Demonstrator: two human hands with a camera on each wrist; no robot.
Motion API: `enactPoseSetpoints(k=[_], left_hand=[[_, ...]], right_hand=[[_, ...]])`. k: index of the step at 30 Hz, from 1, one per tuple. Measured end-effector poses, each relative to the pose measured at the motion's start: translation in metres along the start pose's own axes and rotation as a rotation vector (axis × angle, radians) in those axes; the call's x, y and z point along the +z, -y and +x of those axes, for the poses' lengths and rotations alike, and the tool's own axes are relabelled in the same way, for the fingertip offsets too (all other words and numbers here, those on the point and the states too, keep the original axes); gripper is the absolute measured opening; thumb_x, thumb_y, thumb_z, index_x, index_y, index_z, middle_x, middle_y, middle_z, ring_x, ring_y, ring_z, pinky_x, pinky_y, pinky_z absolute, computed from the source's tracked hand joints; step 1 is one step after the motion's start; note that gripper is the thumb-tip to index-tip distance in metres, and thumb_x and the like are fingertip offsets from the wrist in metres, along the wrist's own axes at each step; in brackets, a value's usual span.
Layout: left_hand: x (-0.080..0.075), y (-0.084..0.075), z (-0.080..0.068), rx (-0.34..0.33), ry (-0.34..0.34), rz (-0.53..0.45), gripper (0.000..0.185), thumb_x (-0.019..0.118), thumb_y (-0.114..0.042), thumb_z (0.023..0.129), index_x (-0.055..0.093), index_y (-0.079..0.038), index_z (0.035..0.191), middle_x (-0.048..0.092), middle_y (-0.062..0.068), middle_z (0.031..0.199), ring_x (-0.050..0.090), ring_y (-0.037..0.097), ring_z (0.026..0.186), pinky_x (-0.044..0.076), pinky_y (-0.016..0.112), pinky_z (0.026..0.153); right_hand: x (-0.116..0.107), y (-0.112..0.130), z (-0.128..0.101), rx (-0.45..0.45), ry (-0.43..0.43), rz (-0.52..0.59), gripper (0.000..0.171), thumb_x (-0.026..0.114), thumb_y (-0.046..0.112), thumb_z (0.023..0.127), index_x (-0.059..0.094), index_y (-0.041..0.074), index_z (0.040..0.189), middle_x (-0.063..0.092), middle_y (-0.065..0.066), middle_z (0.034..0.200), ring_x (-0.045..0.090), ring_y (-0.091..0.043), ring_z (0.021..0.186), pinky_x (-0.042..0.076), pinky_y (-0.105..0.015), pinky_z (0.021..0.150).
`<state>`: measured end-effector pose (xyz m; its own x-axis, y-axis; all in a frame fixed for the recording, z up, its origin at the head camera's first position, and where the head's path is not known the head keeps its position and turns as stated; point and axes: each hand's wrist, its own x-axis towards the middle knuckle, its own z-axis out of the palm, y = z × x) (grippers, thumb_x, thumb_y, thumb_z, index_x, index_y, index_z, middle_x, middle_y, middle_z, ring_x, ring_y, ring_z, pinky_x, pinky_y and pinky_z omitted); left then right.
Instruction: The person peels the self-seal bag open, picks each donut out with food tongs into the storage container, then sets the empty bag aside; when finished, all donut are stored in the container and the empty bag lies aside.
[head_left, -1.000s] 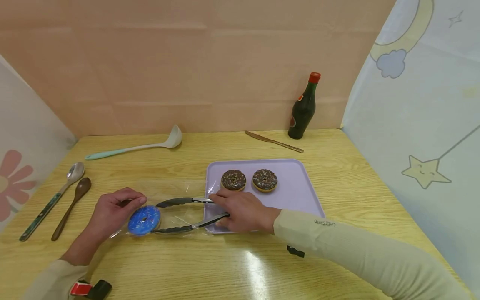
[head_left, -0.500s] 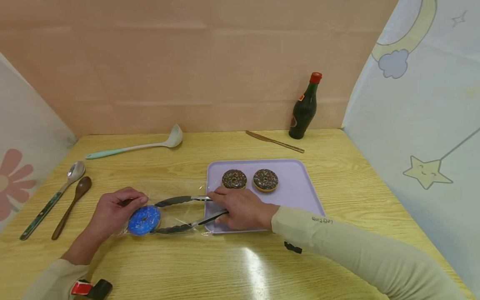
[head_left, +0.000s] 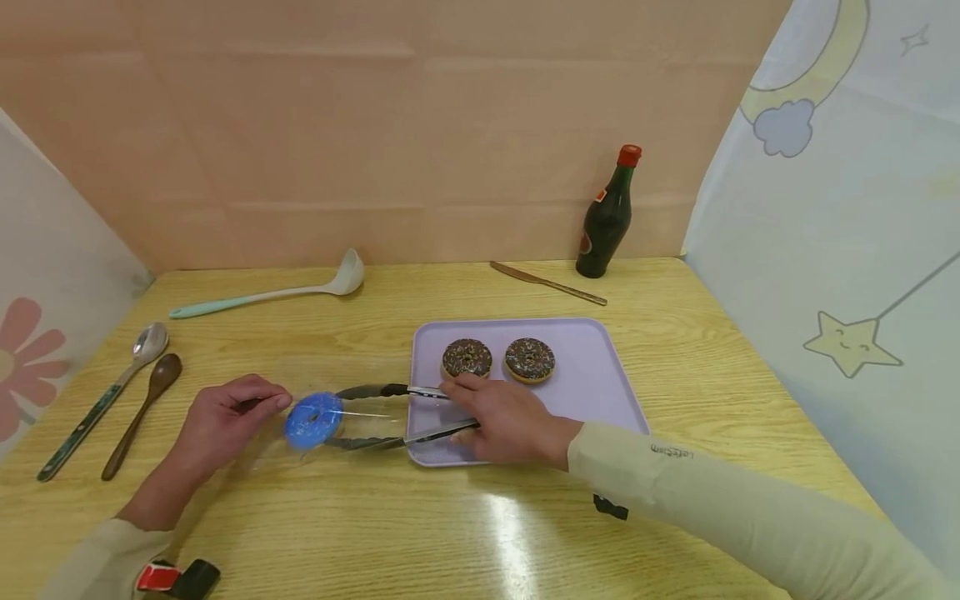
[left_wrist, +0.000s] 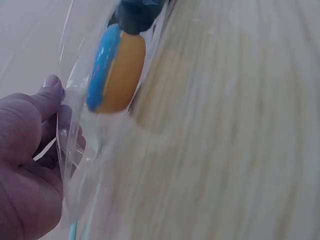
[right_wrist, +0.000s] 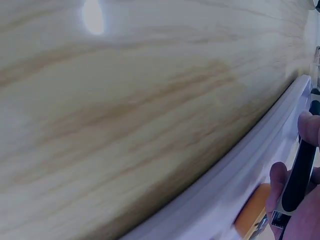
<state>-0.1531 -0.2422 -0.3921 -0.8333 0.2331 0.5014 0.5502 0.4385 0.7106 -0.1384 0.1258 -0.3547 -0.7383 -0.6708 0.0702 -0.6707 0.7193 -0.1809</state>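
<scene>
**A staged kitchen table set, screened off on three sides**

A wooden tabletop (head_left: 465, 533) carries kitchen gear: a ladle (head_left: 270, 293) and a knife (head_left: 547, 283) along the far edge, a sauce bottle (head_left: 607, 215) at the far right corner, two spoons (head_left: 112, 400) by the left edge. Plain board behind and cartoon-printed sheets (head_left: 847, 250) at both sides suggest a mock-up, not a real home.

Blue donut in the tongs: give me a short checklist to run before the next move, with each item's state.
1. Tongs clamp the blue donut: ok.
2. Right hand grips the tongs' handles: ok.
3. Left hand pinches the clear bag: ok.
4. Donut fully out of the bag: cannot tell.
5. Purple tray has bare space beside the two chocolate donuts: ok.
</scene>
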Motion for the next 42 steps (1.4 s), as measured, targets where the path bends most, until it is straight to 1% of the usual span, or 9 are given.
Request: enactPoseSetpoints(k=[6, 9, 13, 19, 23, 27, 32, 39, 42], left_hand=[[-0.002, 0.001, 0.0, 0.019, -0.021, 0.02, 0.015, 0.068, 0.014, 0.079, 0.073, 0.0, 0.083, 0.065, -0.001, 0.078, 0.056, 0.006, 0.065, 0.043, 0.015, 0.058], [-0.003, 0.0, -0.001, 0.017, -0.026, 0.02, 0.015, 0.069, 0.014, 0.079, 0.073, 0.001, 0.084, 0.065, -0.001, 0.078, 0.056, 0.006, 0.066, 0.043, 0.015, 0.058], [-0.005, 0.0, -0.002, -0.009, -0.02, 0.029, 0.013, 0.069, 0.012, 0.08, 0.073, 0.001, 0.084, 0.065, -0.001, 0.078, 0.058, 0.007, 0.067, 0.044, 0.015, 0.058], [-0.006, 0.0, -0.003, -0.02, -0.022, 0.035, 0.006, 0.07, 0.006, 0.082, 0.073, 0.002, 0.085, 0.065, 0.004, 0.078, 0.057, 0.008, 0.065, 0.044, 0.015, 0.057], [-0.006, -0.001, -0.003, -0.017, -0.027, 0.011, 0.008, 0.069, 0.009, 0.082, 0.073, 0.003, 0.085, 0.065, 0.003, 0.077, 0.056, 0.011, 0.063, 0.043, 0.017, 0.055], [-0.005, -0.001, -0.003, -0.029, -0.009, -0.01, 0.009, 0.067, 0.009, 0.083, 0.073, 0.003, 0.086, 0.065, 0.003, 0.078, 0.056, 0.013, 0.064, 0.044, 0.018, 0.055], [-0.004, -0.002, -0.003, -0.063, 0.005, -0.015, 0.006, 0.068, 0.003, 0.085, 0.072, 0.005, 0.088, 0.065, 0.007, 0.079, 0.057, 0.012, 0.066, 0.045, 0.018, 0.056], [-0.004, -0.003, -0.002, -0.062, 0.01, -0.01, 0.006, 0.067, 0.005, 0.085, 0.072, 0.005, 0.088, 0.065, 0.007, 0.08, 0.058, 0.012, 0.067, 0.046, 0.017, 0.058], [-0.003, -0.002, -0.002, -0.062, 0.008, -0.003, 0.006, 0.067, 0.003, 0.086, 0.072, 0.004, 0.088, 0.065, 0.006, 0.079, 0.058, 0.012, 0.066, 0.046, 0.017, 0.058]], right_hand=[[-0.003, -0.008, -0.016, 0.047, -0.049, 0.023, 0.064, 0.067, 0.033, 0.086, 0.044, 0.012, 0.142, 0.049, -0.004, 0.132, 0.061, -0.019, 0.091, 0.05, -0.036, 0.073], [-0.004, -0.011, -0.024, 0.046, -0.088, 0.029, 0.061, 0.068, 0.031, 0.085, 0.048, 0.01, 0.138, 0.051, -0.005, 0.129, 0.06, -0.021, 0.097, 0.05, -0.039, 0.076], [-0.006, -0.012, -0.036, 0.052, -0.126, 0.043, 0.061, 0.069, 0.031, 0.085, 0.048, 0.008, 0.137, 0.05, -0.009, 0.132, 0.06, -0.025, 0.102, 0.05, -0.042, 0.074], [-0.009, -0.012, -0.053, 0.074, -0.124, 0.056, 0.059, 0.069, 0.033, 0.085, 0.049, 0.008, 0.135, 0.051, -0.01, 0.131, 0.063, -0.024, 0.089, 0.05, -0.042, 0.072], [-0.009, -0.015, -0.058, 0.08, -0.116, 0.057, 0.058, 0.069, 0.033, 0.085, 0.05, 0.008, 0.134, 0.053, -0.009, 0.128, 0.062, -0.024, 0.092, 0.05, -0.043, 0.073], [-0.01, -0.014, -0.059, 0.1, -0.089, 0.063, 0.059, 0.07, 0.033, 0.083, 0.051, 0.009, 0.133, 0.053, -0.009, 0.126, 0.06, -0.023, 0.094, 0.049, -0.043, 0.075], [-0.011, -0.012, -0.055, 0.107, -0.066, 0.067, 0.061, 0.071, 0.034, 0.082, 0.05, 0.009, 0.134, 0.053, -0.005, 0.122, 0.058, -0.017, 0.086, 0.049, -0.039, 0.071], [-0.012, -0.009, -0.053, 0.115, -0.043, 0.052, 0.058, 0.07, 0.034, 0.083, 0.05, 0.011, 0.133, 0.052, -0.003, 0.119, 0.057, -0.016, 0.077, 0.048, -0.037, 0.067], [-0.012, -0.009, -0.055, 0.113, -0.055, 0.05, 0.058, 0.07, 0.034, 0.083, 0.051, 0.01, 0.132, 0.053, -0.004, 0.12, 0.057, -0.016, 0.076, 0.048, -0.037, 0.067]])
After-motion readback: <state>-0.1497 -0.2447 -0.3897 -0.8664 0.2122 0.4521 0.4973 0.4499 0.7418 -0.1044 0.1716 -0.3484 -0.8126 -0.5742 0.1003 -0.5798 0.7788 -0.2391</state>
